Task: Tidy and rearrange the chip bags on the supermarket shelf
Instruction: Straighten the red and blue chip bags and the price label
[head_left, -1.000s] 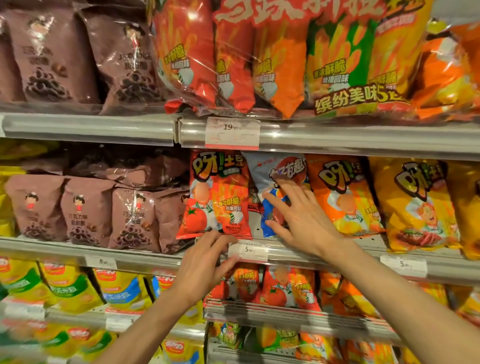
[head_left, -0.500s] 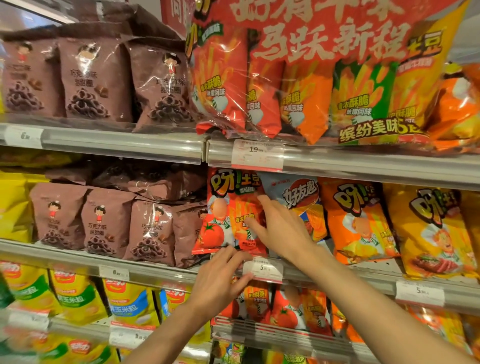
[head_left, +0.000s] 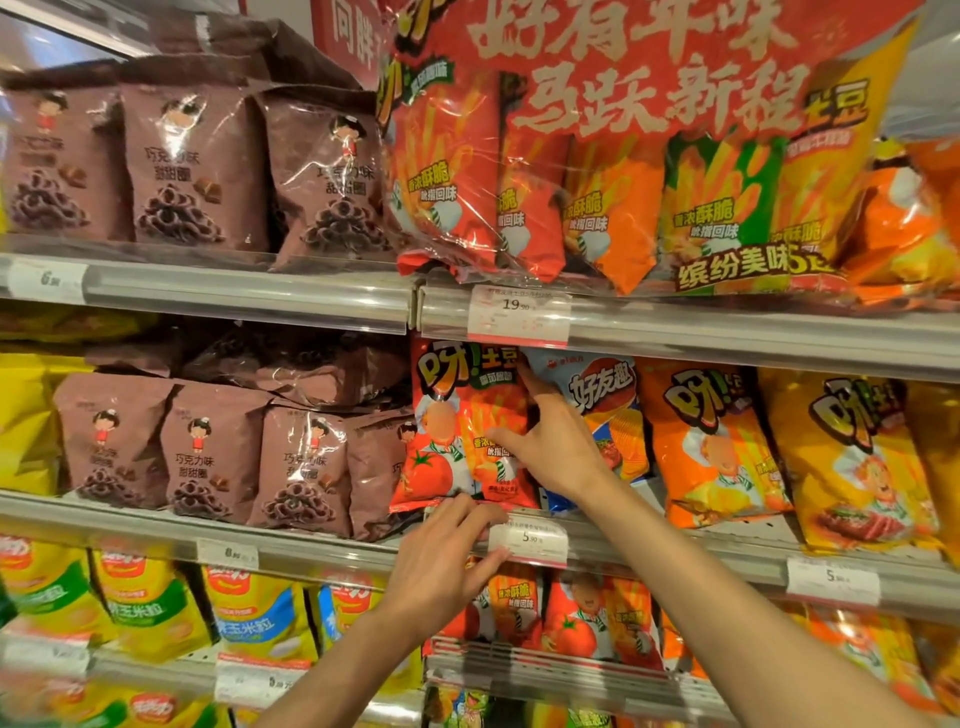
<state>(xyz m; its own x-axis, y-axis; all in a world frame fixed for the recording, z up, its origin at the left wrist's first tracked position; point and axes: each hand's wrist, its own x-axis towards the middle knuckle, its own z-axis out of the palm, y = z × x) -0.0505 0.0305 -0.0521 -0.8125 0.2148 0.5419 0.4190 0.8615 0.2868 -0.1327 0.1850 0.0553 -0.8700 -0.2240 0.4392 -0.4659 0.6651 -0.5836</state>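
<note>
A red tomato chip bag stands on the middle shelf. My right hand lies against its right edge, thumb on the bag's front and index finger pointing up between it and the blue-and-white chip bag behind. My left hand rests on the shelf's front rail just under the red bag, fingers spread beside the white price tag. An orange bag and a yellow bag stand to the right.
Brown chocolate-ring bags fill the middle shelf's left half and the upper shelf. A large multi-pack of stick chips sits at upper right. Yellow corn-snack bags and more tomato bags line the shelf below.
My right hand slid left from the blue bag onto the red tomato bag's right edge. My left hand stayed at the shelf rail. The view tilted upward.
</note>
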